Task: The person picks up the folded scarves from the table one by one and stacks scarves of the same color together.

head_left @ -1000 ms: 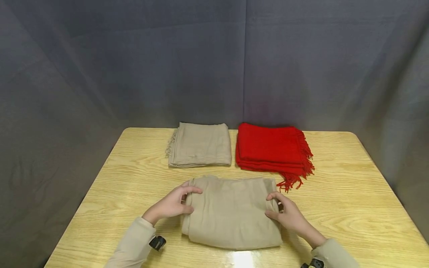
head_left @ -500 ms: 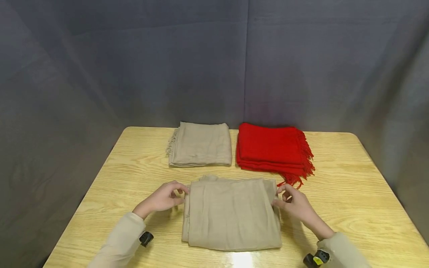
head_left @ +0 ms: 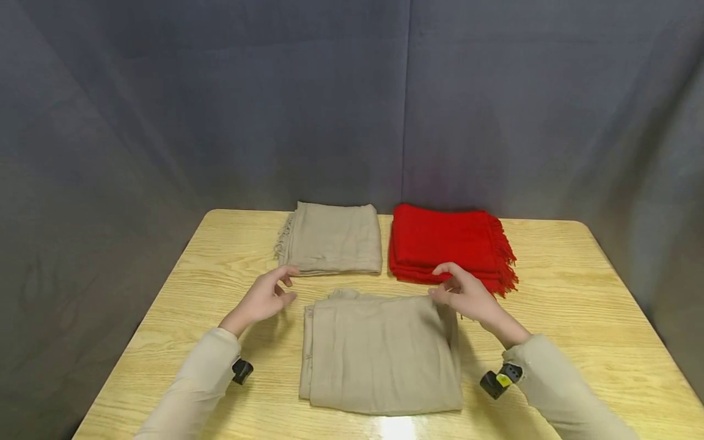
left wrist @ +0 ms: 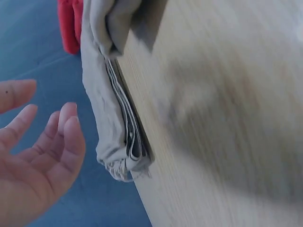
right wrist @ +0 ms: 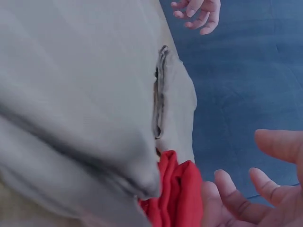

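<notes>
A folded beige scarf [head_left: 385, 354] lies flat at the near middle of the table in the head view. My left hand [head_left: 261, 299] hovers beyond its far left corner, fingers loosely bent around nothing. Over the scarf's far right corner is my right hand [head_left: 466, 297], thumb and fingers apart and holding nothing; it overlaps the front of a folded red fringed scarf [head_left: 445, 238]. A second folded beige scarf [head_left: 338, 235], fringed on its left side, sits at the back. In the left wrist view, its layered edge [left wrist: 125, 109] shows beside the spread fingers [left wrist: 71, 142].
The wooden table [head_left: 181, 330] has rounded back corners. Dark grey cloth [head_left: 352, 104] hangs behind it and along both sides. Black wrist devices [head_left: 242, 371] are worn at both beige sleeves [head_left: 192, 379].
Both hands have let go of the near beige scarf's sides and moved up and away toward the back of the table. The near scarf stays in place, its top smoother.
</notes>
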Demonstrator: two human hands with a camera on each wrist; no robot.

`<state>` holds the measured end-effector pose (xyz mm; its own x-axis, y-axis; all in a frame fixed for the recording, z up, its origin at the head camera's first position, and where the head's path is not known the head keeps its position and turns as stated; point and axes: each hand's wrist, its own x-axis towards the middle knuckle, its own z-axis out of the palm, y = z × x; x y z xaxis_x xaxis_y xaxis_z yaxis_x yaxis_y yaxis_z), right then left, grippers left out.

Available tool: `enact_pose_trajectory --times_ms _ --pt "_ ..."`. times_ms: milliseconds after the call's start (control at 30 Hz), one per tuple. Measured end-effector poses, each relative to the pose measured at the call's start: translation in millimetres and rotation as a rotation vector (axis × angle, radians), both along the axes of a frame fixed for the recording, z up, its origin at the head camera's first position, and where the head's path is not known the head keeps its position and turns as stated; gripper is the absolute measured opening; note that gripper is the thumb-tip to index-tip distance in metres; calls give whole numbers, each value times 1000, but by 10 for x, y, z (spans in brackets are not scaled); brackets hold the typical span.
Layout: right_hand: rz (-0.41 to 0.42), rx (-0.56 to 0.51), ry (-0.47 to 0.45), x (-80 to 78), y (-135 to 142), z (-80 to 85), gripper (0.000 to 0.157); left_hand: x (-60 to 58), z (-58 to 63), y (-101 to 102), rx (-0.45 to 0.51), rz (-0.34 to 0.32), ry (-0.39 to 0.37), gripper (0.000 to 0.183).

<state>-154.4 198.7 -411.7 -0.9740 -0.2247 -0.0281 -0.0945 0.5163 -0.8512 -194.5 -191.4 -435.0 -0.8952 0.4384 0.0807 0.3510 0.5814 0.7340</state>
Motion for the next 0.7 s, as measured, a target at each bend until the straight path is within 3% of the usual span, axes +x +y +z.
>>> enact_pose_trajectory --times_ms 233,700 --pt "17 -6 -36 -241 -89 122 38 -166 69 -53 26 55 14 43" --pt "22 3 -79 -605 -209 203 43 -417 175 -87 85 84 61 51"
